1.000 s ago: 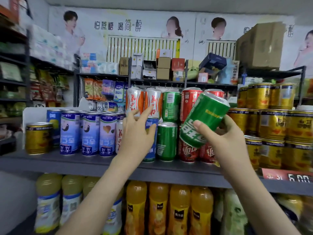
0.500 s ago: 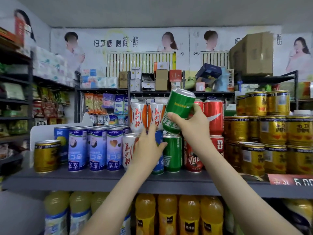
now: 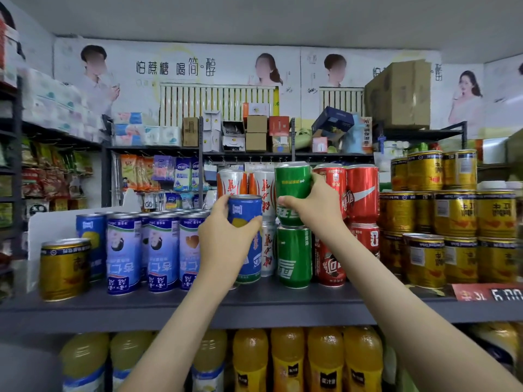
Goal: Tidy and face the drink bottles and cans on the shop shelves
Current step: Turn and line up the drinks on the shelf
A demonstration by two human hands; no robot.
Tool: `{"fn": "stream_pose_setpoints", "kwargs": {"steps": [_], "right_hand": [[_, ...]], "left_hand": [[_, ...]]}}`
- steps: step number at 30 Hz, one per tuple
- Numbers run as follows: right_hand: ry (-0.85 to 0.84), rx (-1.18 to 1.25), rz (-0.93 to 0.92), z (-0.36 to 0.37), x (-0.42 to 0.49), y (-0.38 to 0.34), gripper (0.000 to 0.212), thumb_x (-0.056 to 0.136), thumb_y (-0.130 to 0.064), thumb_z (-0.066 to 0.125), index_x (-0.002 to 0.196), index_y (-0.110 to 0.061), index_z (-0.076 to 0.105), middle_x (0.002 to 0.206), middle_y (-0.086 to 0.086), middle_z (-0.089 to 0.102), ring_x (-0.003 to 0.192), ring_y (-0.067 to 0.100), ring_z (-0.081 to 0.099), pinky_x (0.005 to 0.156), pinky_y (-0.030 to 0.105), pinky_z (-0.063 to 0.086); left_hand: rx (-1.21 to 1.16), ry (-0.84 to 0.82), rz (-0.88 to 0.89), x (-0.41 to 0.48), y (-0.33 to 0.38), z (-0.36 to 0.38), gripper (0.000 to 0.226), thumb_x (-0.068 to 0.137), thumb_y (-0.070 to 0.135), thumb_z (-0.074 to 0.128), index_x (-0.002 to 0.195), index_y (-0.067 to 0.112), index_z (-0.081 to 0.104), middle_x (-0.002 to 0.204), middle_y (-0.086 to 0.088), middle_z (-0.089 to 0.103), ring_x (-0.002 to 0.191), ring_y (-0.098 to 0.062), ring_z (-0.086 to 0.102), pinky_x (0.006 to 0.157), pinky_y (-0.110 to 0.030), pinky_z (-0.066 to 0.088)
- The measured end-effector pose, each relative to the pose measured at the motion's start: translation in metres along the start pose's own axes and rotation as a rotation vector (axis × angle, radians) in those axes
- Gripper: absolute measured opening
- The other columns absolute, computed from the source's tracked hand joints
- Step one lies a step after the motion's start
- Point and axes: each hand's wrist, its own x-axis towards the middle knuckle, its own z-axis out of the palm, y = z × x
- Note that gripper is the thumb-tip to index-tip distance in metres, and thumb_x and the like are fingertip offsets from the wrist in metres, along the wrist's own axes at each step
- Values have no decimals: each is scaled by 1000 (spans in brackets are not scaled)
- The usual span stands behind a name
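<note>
The right hand (image 3: 311, 210) is gripping the upright green can (image 3: 293, 179) directly over the lower green can (image 3: 294, 256) beneath it; beside it, the left hand (image 3: 223, 241) is clasping the upright blue can (image 3: 244, 207)

The right hand (image 3: 311, 212) swung the tilted green can (image 3: 293, 182) upright atop the lower green can (image 3: 294, 256); the left hand (image 3: 226, 239), open before, closed around the blue can (image 3: 246, 209).

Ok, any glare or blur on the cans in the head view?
Head view: even light, only soft sheen on the red metal cans; the green metal can in the right hand is sharp; orange plastic bottles below look soft; edges bow.
</note>
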Motion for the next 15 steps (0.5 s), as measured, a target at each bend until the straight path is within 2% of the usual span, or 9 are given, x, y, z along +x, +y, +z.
{"fn": "stream_pose_setpoints", "kwargs": {"steps": [2, 5, 8, 11, 13, 15], "right_hand": [[3, -21, 7, 4, 1, 1, 49, 72, -26, 80, 111, -13, 53, 97, 0, 64, 82, 14, 63, 65, 21, 47], [20, -25, 25, 8, 1, 3, 50, 74, -26, 79, 112, -13, 50, 96, 0, 63, 79, 14, 62, 57, 17, 42], [34, -57, 35, 10, 0, 3, 54, 75, -29, 78, 116, -13, 46, 96, 1, 62, 80, 17, 62, 55, 19, 41], [48, -85, 28, 12, -2, 2, 60, 77, -29, 76, 123, -12, 42, 100, 2, 62, 82, 18, 61, 63, 26, 44], [66, -128, 9, 14, -4, 1, 78, 79, -29, 75, 139, -11, 29, 104, 4, 62, 86, 20, 61, 69, 28, 45], [69, -180, -15, 15, -6, 0, 96, 81, -30, 73, 150, -20, 7, 109, 8, 61, 89, 24, 62, 75, 36, 51]], "left_hand": [[-62, -20, -1, 2, 1, -2, 72, 76, 19, 77, 139, 16, 42, 133, 0, 56, 99, -1, 50, 79, -17, 41], [-128, -43, -21, 2, 0, -1, 71, 75, 17, 78, 137, 14, 44, 133, 0, 56, 103, -3, 52, 84, -19, 42], [-180, -57, -36, 3, -4, 2, 65, 75, 14, 78, 133, 14, 48, 125, 3, 60, 94, 0, 57, 77, -16, 45], [-184, -46, -34, 4, -7, 5, 64, 75, 13, 77, 132, 15, 48, 121, 5, 60, 87, 7, 55, 73, -12, 44], [-166, -37, -28, 5, -8, 5, 65, 75, 14, 77, 133, 14, 48, 125, 3, 59, 92, 1, 56, 78, -16, 45], [-156, -27, -28, 6, -8, 5, 67, 75, 15, 77, 135, 13, 46, 130, 0, 58, 101, -4, 55, 84, -20, 45]]}}
